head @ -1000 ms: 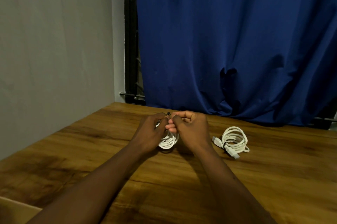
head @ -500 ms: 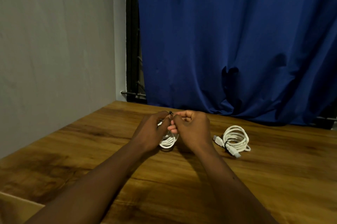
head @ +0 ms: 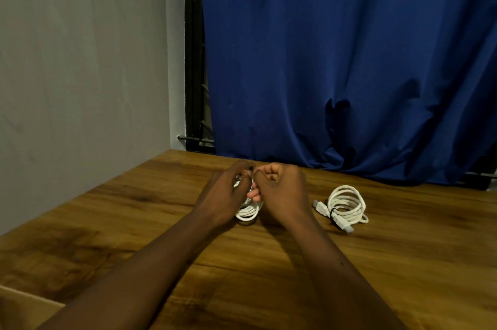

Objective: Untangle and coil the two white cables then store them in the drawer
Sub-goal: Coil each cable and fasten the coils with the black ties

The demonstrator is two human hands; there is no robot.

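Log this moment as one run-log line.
left hand: grips held coil | right hand: pinches at its top | other coil: tied, lying apart on table

The scene is dimly and warmly lit. A soft sheen is laid across the wooden table (head: 403, 276) at its middle and right, while its near left part is sunk in darkness. Soft shadows are cast onto the table directly beneath the left hand (head: 223, 195), the right hand (head: 282, 189) and the coiled cable (head: 349, 212) at the table's right, so light from above is indicated. The white cable (head: 248, 212) held between the hands is partly shaded by them. Deep shade is gathered in the folds of the blue curtain (head: 349, 60) behind the table, and fine detail is softened throughout
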